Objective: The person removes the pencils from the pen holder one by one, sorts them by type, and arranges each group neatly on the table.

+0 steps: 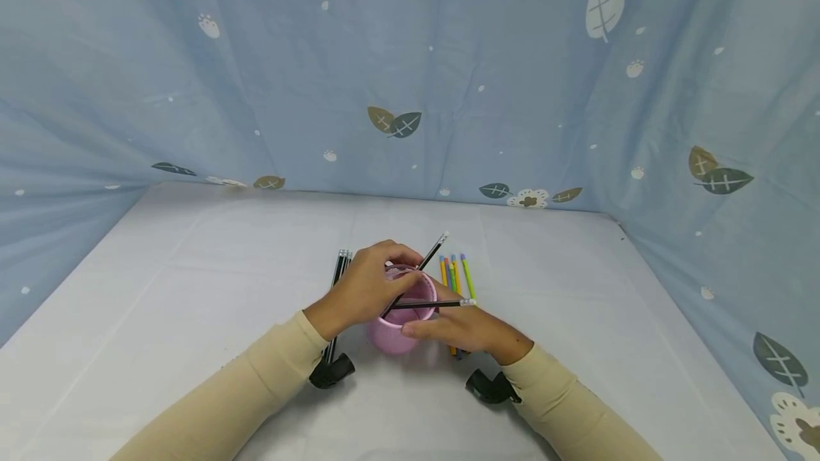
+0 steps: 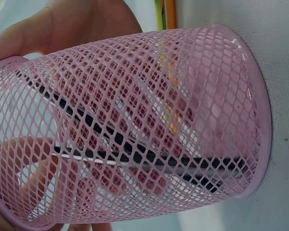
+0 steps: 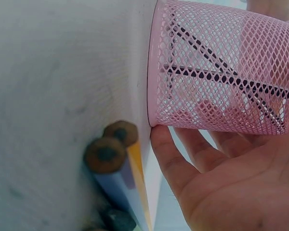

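A pink mesh pencil cup (image 1: 392, 338) stands upright on the table between both hands. My right hand (image 1: 470, 326) holds it from the right, thumb near the rim, with fingers (image 3: 176, 161) spread along the far side. Over the rim, my left hand (image 1: 368, 287) pinches a black pencil (image 1: 433, 250) between thumb and fingers; its lower part slants down inside the cup. A second black pencil (image 1: 435, 304) leans over the rim to the right. Through the mesh (image 2: 135, 96), both dark shafts cross and reach toward the cup's base.
Several black pencils (image 1: 338, 269) lie left of the cup, partly under the left hand. Several coloured pencils (image 1: 453, 272) lie to its right, partly hidden by the right hand. Black wrist mounts (image 1: 332, 371) sit by both sleeves. A blue leaf-print curtain (image 1: 448, 77) surrounds the white table (image 1: 211, 255).
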Tool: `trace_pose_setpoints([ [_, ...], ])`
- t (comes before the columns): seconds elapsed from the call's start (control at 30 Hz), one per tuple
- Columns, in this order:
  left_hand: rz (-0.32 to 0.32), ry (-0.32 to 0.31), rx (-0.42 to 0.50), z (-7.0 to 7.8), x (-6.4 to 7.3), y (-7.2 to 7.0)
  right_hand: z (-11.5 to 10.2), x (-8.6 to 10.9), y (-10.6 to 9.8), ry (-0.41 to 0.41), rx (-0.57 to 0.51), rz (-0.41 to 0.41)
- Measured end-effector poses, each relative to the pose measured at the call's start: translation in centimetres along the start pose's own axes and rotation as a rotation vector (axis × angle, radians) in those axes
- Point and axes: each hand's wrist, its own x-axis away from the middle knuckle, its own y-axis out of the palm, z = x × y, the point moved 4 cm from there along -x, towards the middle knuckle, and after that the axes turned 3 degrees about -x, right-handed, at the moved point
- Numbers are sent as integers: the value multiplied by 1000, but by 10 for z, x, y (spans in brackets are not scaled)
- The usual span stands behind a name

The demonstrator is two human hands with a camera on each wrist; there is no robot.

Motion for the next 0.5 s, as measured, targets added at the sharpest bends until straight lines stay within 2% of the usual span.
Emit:
trace_pose_setpoints([
  [0.3, 46, 13, 41, -1, 1, 1, -2, 0, 1, 2, -13, -7],
  [0.5, 86, 46, 54, 1, 1, -1, -2, 1, 0, -13, -6, -10],
])
